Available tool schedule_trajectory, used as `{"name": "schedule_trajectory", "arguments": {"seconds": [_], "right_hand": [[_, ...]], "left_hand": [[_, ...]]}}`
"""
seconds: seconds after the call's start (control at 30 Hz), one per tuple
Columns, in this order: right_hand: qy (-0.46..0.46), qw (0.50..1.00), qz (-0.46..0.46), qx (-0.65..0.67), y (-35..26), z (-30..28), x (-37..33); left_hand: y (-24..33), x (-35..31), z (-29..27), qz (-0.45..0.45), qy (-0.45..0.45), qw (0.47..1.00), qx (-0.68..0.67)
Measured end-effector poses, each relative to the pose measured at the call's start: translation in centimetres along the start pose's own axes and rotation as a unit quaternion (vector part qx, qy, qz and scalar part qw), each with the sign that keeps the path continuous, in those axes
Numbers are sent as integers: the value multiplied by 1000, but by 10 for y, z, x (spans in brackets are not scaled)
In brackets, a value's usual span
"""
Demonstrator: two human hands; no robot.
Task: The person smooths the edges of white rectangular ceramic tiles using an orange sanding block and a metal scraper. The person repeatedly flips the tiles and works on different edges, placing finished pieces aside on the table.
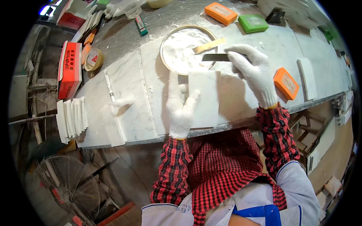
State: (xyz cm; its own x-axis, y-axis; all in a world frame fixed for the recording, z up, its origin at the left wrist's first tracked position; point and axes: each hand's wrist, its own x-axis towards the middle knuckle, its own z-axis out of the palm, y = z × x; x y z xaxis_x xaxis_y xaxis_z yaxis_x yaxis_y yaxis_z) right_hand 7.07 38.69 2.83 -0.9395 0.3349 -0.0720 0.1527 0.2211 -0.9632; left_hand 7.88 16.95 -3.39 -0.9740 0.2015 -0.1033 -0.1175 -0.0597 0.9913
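Note:
A white rectangular tile (204, 98) lies over the pale marble slab in front of me. My left hand (180, 109), in a white glove, grips its left edge: the thumb rests on top, one finger runs beneath, and the index finger stretches forward. A round tin (163, 56) of white paste (182, 47) stands just beyond the tile. Across its rim leans a flat wooden stick (209, 45), one end in the paste. My gloved right hand (253, 67) is closed on a dark flat scraper blade (215, 57), whose tip hangs over the tin's right side.
Orange boxes (221, 13) (286, 83) and a green box (253, 23) sit around the right side. Leftward are a white-coated tool (110, 88), stacked white strips (71, 118), a tape roll (94, 59) and a red box (70, 69). A fan (68, 188) stands below the bench.

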Motion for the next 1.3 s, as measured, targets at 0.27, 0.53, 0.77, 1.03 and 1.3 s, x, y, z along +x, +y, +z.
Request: {"name": "schedule_trajectory", "arguments": {"seconds": [0.27,0.53,0.77,1.03,1.3], "right_hand": [[-42,961,-163,-221,6,25,14],[17,992,-57,-115,-34,-7,-29],[-209,969,-119,-61,5,124,-51],[-238,920,-202,-239,8,267,-8],[-283,945,-119,-112,-6,144,-45]], "left_hand": [[-7,3,-2,17,-12,1000,-19],[-4,-37,-29,24,37,995,-90],[15,-114,-106,-51,89,994,-30],[9,-142,-143,-59,137,988,-40],[-10,-113,-134,-38,79,995,-57]]}}
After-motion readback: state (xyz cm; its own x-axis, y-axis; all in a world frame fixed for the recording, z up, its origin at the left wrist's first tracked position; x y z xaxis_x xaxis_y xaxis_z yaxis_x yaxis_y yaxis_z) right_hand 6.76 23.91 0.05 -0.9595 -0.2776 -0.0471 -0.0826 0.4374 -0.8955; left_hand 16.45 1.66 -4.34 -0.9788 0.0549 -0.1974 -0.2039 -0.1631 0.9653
